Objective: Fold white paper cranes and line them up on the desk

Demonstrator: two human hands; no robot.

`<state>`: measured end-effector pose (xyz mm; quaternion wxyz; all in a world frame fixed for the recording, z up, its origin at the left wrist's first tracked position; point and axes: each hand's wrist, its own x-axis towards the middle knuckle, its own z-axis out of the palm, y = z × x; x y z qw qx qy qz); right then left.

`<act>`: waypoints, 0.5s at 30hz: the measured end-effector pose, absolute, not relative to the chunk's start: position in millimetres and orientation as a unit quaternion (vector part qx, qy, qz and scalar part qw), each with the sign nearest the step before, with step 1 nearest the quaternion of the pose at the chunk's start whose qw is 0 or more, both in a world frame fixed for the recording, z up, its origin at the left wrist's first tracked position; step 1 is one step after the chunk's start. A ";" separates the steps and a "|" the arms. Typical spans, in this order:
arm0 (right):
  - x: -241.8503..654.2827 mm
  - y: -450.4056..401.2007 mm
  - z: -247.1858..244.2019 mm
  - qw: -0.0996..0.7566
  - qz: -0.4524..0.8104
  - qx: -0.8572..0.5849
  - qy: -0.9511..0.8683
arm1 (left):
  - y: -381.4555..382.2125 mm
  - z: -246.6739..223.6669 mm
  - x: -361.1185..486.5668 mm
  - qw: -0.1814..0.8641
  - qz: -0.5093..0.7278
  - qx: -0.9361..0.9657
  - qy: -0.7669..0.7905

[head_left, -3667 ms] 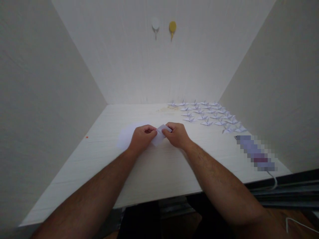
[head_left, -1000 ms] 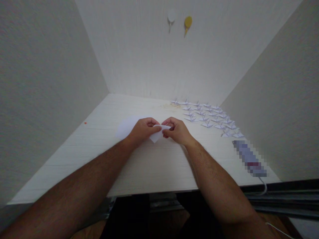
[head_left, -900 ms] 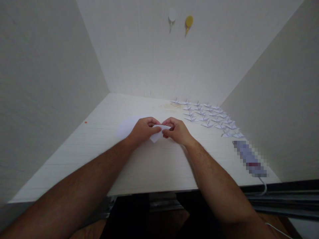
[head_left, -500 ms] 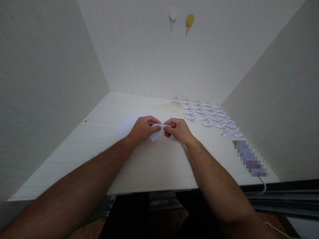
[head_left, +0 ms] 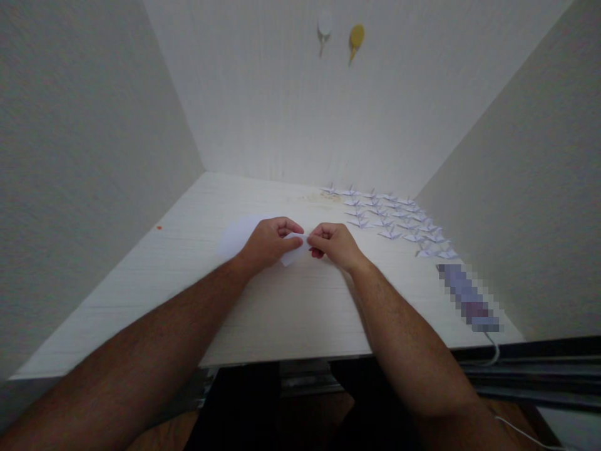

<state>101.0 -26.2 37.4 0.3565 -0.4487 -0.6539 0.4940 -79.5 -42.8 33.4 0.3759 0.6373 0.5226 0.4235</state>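
Observation:
A small folded piece of white paper (head_left: 292, 254) is held between my two hands, just above the table. My left hand (head_left: 273, 241) pinches it between thumb and fingers, with most of the paper hanging below the thumb. On the other side, my right hand (head_left: 334, 243) has its thumb and forefinger closed on the paper's right tip. The fingers partly cover the paper, so its exact folds cannot be made out. Behind my left hand, white paper (head_left: 235, 237) lies flat on the table.
Several white paper cranes (head_left: 389, 233) stand in rows at the back right of the white table (head_left: 291, 319). A blurred-out long object (head_left: 467, 297) with a cable lies near the right edge. Two hooks, one yellow (head_left: 357, 36), hang on the back wall; side walls enclose the table.
My hands stay almost in place on the paper. The right thumb and fingertips have shifted slightly at the paper's tip, and the whole view has moved a little.

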 end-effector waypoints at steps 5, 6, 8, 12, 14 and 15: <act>103.3 -24.6 36.1 0.361 0.485 -0.444 -0.661 | -41.8 32.8 -80.2 0.390 0.423 0.629 0.523; 103.8 -24.5 36.4 0.361 0.487 -0.442 -0.661 | -41.6 33.0 -80.4 0.392 0.423 0.629 0.521; 104.7 -24.5 37.2 0.359 0.493 -0.444 -0.657 | -41.6 33.6 -80.5 0.392 0.422 0.631 0.519; 107.3 -24.8 39.3 0.340 0.490 -0.450 -0.665 | -42.7 35.0 -80.1 0.398 0.417 0.629 0.522; 108.2 -24.8 40.1 0.335 0.492 -0.449 -0.666 | -43.5 35.6 -80.4 0.399 0.417 0.627 0.523; 108.5 -24.7 40.3 0.332 0.499 -0.450 -0.662 | -43.8 35.9 -80.9 0.395 0.417 0.628 0.524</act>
